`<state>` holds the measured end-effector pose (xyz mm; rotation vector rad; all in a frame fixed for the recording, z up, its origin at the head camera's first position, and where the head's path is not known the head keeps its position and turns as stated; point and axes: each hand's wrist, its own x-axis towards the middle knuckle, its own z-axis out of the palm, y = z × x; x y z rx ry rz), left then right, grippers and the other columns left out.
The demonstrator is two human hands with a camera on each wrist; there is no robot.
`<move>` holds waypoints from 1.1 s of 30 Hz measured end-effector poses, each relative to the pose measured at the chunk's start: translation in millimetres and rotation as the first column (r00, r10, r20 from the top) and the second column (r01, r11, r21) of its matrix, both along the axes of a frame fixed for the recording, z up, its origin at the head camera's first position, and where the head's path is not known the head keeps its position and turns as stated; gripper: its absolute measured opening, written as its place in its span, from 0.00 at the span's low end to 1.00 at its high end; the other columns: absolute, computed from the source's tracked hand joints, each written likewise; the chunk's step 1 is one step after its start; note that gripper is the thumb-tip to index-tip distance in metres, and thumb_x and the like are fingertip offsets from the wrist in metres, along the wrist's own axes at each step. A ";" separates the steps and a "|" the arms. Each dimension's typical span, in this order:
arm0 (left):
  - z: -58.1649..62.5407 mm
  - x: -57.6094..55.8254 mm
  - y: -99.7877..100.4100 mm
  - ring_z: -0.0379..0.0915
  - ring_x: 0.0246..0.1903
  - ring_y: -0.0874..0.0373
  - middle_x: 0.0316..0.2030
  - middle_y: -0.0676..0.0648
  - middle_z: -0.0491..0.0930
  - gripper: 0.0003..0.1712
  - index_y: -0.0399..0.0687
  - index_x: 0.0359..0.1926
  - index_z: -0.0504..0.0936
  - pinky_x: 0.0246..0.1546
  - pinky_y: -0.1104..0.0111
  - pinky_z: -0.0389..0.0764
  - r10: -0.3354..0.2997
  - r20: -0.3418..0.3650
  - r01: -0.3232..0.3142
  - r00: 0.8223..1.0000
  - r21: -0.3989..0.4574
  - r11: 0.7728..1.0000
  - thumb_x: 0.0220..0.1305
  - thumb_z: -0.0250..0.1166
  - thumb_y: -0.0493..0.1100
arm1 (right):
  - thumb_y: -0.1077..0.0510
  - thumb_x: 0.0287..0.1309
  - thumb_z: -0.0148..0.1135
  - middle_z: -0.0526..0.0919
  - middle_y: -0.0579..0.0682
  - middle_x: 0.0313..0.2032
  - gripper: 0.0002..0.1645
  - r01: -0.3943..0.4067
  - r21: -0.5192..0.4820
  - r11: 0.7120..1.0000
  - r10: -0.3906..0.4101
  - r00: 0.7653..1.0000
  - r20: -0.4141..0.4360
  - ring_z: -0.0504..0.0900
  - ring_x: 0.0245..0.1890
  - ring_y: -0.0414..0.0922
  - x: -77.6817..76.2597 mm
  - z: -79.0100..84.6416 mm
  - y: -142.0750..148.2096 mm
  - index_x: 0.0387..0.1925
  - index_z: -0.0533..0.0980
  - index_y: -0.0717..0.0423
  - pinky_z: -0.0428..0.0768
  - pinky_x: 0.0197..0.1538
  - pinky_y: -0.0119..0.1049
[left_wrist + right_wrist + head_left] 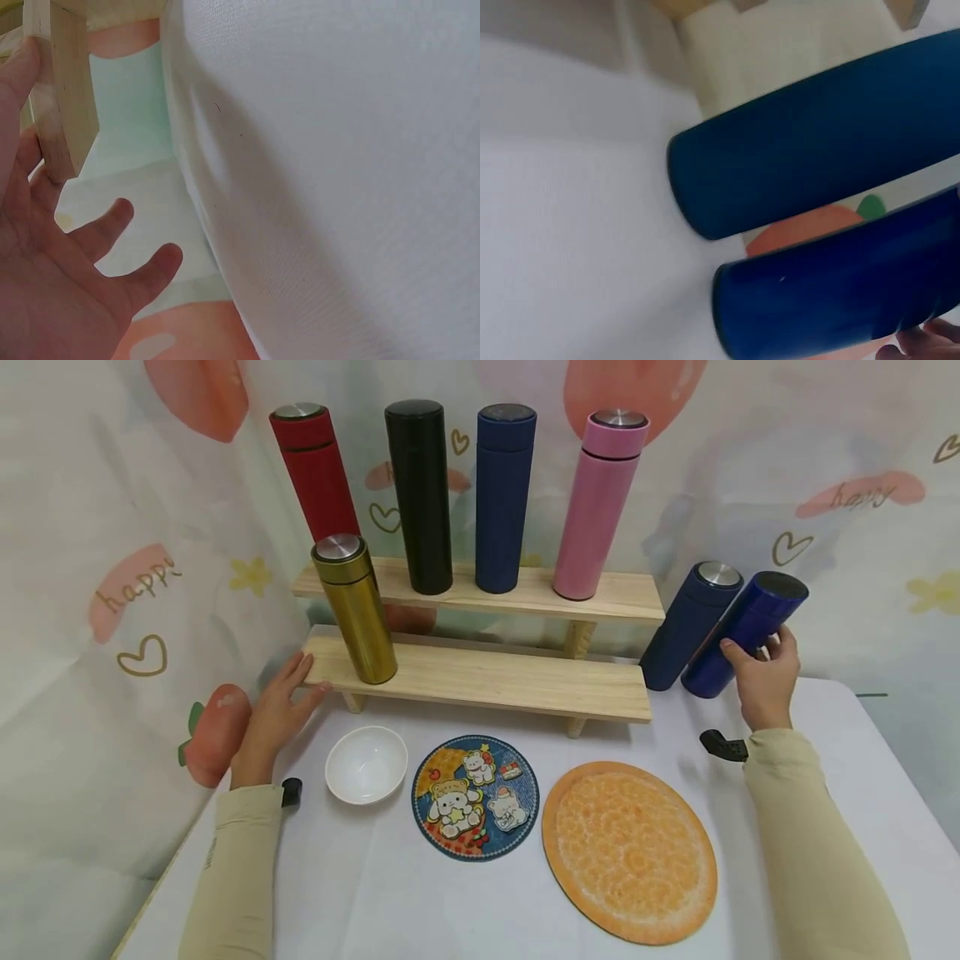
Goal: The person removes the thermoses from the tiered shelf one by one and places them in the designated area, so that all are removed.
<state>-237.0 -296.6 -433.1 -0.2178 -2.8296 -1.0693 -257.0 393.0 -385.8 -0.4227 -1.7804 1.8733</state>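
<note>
My right hand (768, 681) grips a glossy blue thermos bottle (742, 631) with a dark lid, thumb on its near side. Just left of it stands a matte navy thermos bottle (686, 631) with a silver lid. Both show side by side in the right wrist view, the held bottle (825, 285) below the navy one (817, 142). Whether the held bottle's base touches the table cannot be told. My left hand (277, 718) rests at the left end of the two-tier wooden shelf (480, 681). In the left wrist view, its fingers touch the board end (56, 97), two of them spread free.
Red (318, 477), black (420, 497), navy (506, 497) and pink (600, 506) thermoses stand on the upper tier. A gold thermos (356, 610) stands on the lower tier. In front lie a white bowl (367, 764), a cartoon mat (476, 797) and an orange round mat (630, 852).
</note>
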 end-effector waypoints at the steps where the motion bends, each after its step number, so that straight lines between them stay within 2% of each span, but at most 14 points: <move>1: 0.3 0.0 0.8 0.45 0.81 0.32 0.85 0.40 0.48 0.46 0.44 0.85 0.55 0.76 0.35 0.51 -0.001 -0.001 0.001 1.000 0.000 1.000 0.81 0.62 0.59 | 0.68 0.64 0.69 0.65 0.56 0.79 0.50 0.011 -0.007 1.000 -0.011 1.000 -0.001 0.67 0.76 0.46 2.2 2.6 -1.1 0.82 0.60 0.47 0.61 0.77 0.35; 4: 1.2 0.0 2.0 0.45 0.81 0.32 0.85 0.39 0.48 0.45 0.43 0.85 0.56 0.76 0.34 0.52 0.000 -0.012 0.000 1.000 -0.002 1.000 0.81 0.62 0.59 | 0.66 0.64 0.68 0.64 0.56 0.78 0.49 0.065 -0.011 0.998 -0.066 0.998 -0.018 0.66 0.76 0.47 8.0 11.9 -5.6 0.82 0.59 0.50 0.63 0.76 0.33; 7: 2.0 -0.3 2.3 0.45 0.81 0.32 0.85 0.39 0.48 0.46 0.43 0.85 0.56 0.76 0.34 0.52 0.003 -0.014 -0.003 1.000 0.001 1.000 0.81 0.61 0.60 | 0.64 0.63 0.68 0.67 0.54 0.75 0.47 0.137 0.027 0.990 -0.135 0.990 -0.047 0.68 0.73 0.46 13.9 21.9 -11.9 0.81 0.62 0.52 0.63 0.73 0.28; 11: 1.2 -0.7 2.0 0.44 0.81 0.32 0.85 0.38 0.48 0.46 0.43 0.85 0.55 0.75 0.33 0.51 0.000 -0.013 0.000 1.000 -0.005 1.000 0.81 0.61 0.60 | 0.63 0.61 0.68 0.73 0.48 0.64 0.41 0.212 0.070 0.975 -0.204 0.974 -0.102 0.72 0.66 0.41 23.0 33.1 -20.3 0.75 0.69 0.53 0.64 0.65 0.24; 14: 0.0 -0.9 1.8 0.44 0.81 0.31 0.85 0.38 0.49 0.46 0.43 0.85 0.55 0.75 0.33 0.51 -0.001 -0.016 0.001 1.000 -0.008 1.000 0.81 0.62 0.60 | 0.64 0.62 0.68 0.75 0.44 0.57 0.35 0.234 0.058 0.970 -0.224 0.964 -0.144 0.75 0.61 0.40 30.5 39.6 -26.3 0.71 0.72 0.52 0.66 0.64 0.26; 18: -2.0 -0.5 0.9 0.44 0.81 0.32 0.84 0.38 0.49 0.45 0.43 0.85 0.56 0.75 0.33 0.51 0.001 -0.019 -0.001 1.000 -0.002 1.000 0.81 0.62 0.59 | 0.65 0.62 0.68 0.76 0.46 0.51 0.29 0.240 0.024 0.971 -0.230 0.951 -0.205 0.77 0.55 0.40 37.3 45.2 -34.5 0.65 0.76 0.53 0.71 0.64 0.30; 24: -3.9 -0.8 -0.7 0.44 0.81 0.32 0.84 0.38 0.49 0.45 0.42 0.85 0.56 0.76 0.34 0.51 0.007 -0.027 -0.007 1.000 0.003 1.000 0.81 0.62 0.58 | 0.69 0.60 0.69 0.78 0.52 0.45 0.22 0.219 -0.051 0.974 -0.224 0.915 -0.337 0.79 0.48 0.42 39.1 47.7 -52.6 0.56 0.80 0.57 0.74 0.56 0.33; 29: -4.8 -2.9 0.5 0.44 0.81 0.32 0.84 0.37 0.49 0.45 0.42 0.84 0.56 0.76 0.35 0.51 0.010 -0.028 -0.010 1.000 -0.004 1.000 0.80 0.63 0.58 | 0.71 0.59 0.69 0.79 0.54 0.44 0.19 0.169 -0.084 0.982 -0.189 0.889 -0.418 0.79 0.46 0.44 41.6 51.0 -72.7 0.53 0.81 0.59 0.76 0.54 0.33; 33: -4.7 -3.6 0.8 0.43 0.82 0.33 0.85 0.39 0.48 0.46 0.43 0.85 0.56 0.77 0.35 0.50 0.015 -0.013 -0.015 1.000 -0.002 1.000 0.80 0.62 0.60 | 0.72 0.61 0.68 0.79 0.56 0.45 0.18 0.102 -0.087 0.991 -0.131 0.874 -0.467 0.79 0.46 0.46 41.9 52.1 -90.1 0.52 0.81 0.61 0.76 0.53 0.33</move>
